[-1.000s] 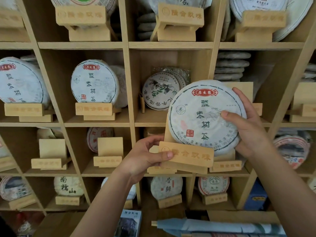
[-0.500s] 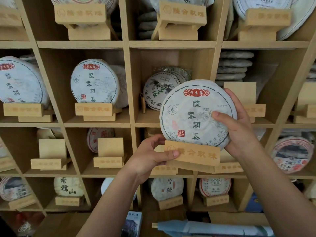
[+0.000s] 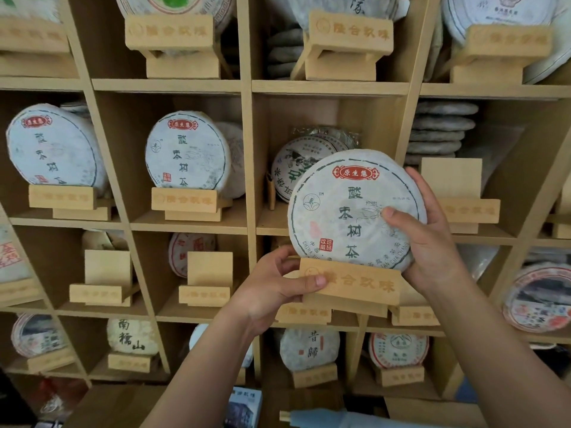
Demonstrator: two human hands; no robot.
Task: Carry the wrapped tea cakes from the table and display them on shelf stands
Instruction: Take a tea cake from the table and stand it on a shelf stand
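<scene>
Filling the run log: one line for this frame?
left hand: holds wooden stand | right hand: grips tea cake | cake seated in stand | not yet shelved

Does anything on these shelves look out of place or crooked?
Yes. One wooden stand with its tea cake is off the shelf, held tilted in the air by the left hand and right hand. Behind it, a plastic-wrapped cake leans askew without a stand.

Both bare arms reach up and forward, side by side. The left hand (image 3: 272, 285) has its thumb lying flat across the front and its fingers curled behind, pinching. The right hand (image 3: 423, 239) is higher, with its thumb pressed on the front and its fingers wrapped round the edge.
</scene>
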